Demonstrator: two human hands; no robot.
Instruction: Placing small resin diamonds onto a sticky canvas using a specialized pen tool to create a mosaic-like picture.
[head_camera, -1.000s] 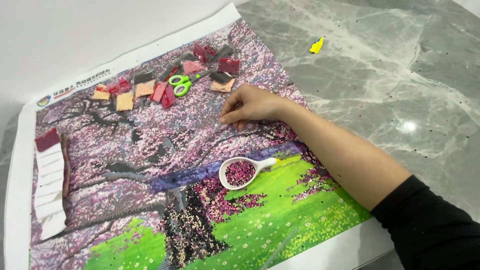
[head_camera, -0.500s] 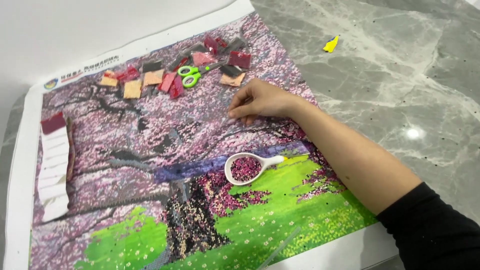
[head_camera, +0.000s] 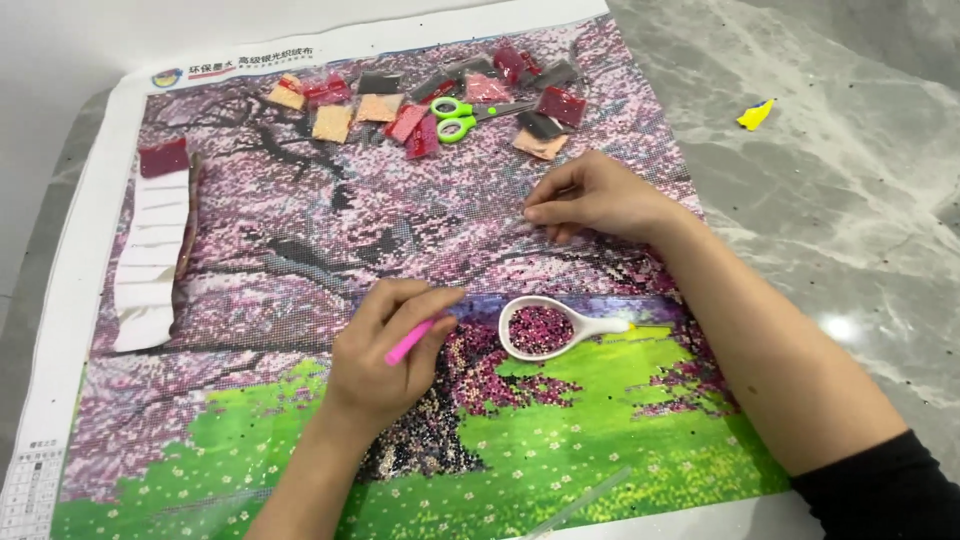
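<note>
I am looking down at a bead picture (head_camera: 300, 240) of a pink blossoming tree over green grass, and it is lying flat on the grey marble tabletop (head_camera: 850, 200). My left hand (head_camera: 385, 360) is resting on the picture near the dark tree trunk, and its fingers (head_camera: 425, 305) are curling tightly around a pink pen (head_camera: 410, 342), which is slanting up toward the thumb. I cannot tell where the pen's tip is touching, because the hand is hiding it.

My right hand (head_camera: 595, 195) is lying higher up on the pink blossom part of the picture. Its fingers (head_camera: 545, 212) are pinching narrowly together, with the tips pressing down on the surface; whether anything is sitting between them is too small for me to make out.

Between the two hands, just beside the left thumb, a small white scoop-shaped tray (head_camera: 550, 330) is sitting on the picture, holding a heap of dark pink beads (head_camera: 540, 328). Its handle is pointing toward my right forearm.

Along the top edge of the picture, little packets (head_camera: 400, 110) of red, peach and grey beads are lying scattered around a pair of green-handled scissors (head_camera: 462, 112). At the left edge a strip of white backing paper (head_camera: 150, 260) is lying, with a red packet at its top end. A small yellow scrap (head_camera: 755, 114) is lying apart on the tabletop.
</note>
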